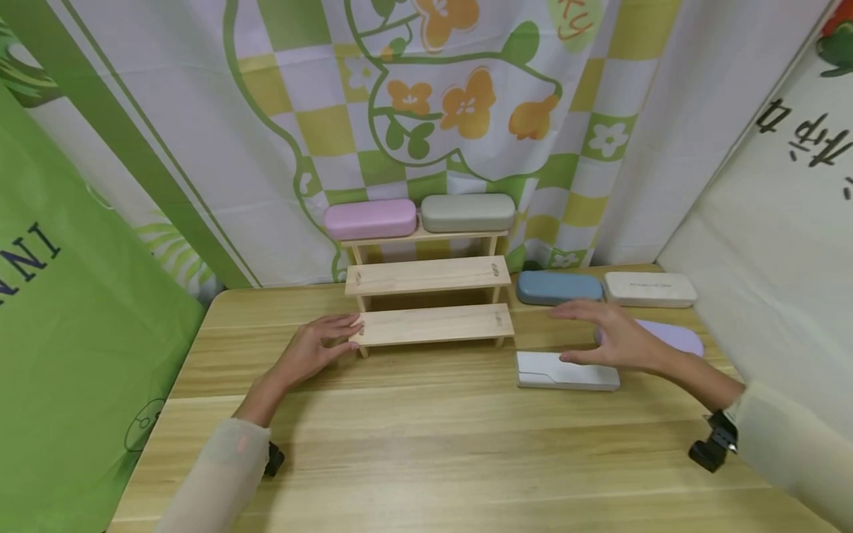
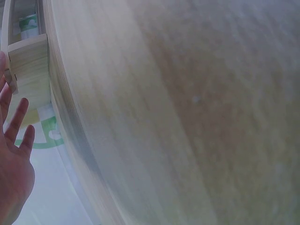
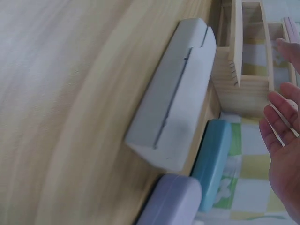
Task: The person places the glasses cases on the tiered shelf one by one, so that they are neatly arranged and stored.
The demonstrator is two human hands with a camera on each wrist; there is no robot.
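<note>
A three-tier wooden stand (image 1: 433, 326) stands at the back of the table. At the left end of its lowest tier is my left hand (image 1: 308, 352), fingertips right at the board and fingers extended. My right hand (image 1: 623, 339) hovers with thumb and fingers spread and nothing between them. Below it lies a white box (image 1: 566, 374), angular, with a flap line along its side in the right wrist view. A lilac case (image 1: 676, 337) is partly hidden behind this hand. Behind it sit a blue case (image 1: 558, 287) and a cream case (image 1: 649, 289).
On the stand's top tier are a pink case (image 1: 369, 219) and a grey-green case (image 1: 468, 212), side by side. A patterned curtain (image 1: 320, 133) hangs close behind the stand. Green cloth (image 1: 73, 333) borders the wooden table (image 1: 426, 444) on the left, white cloth (image 1: 780, 296) on the right.
</note>
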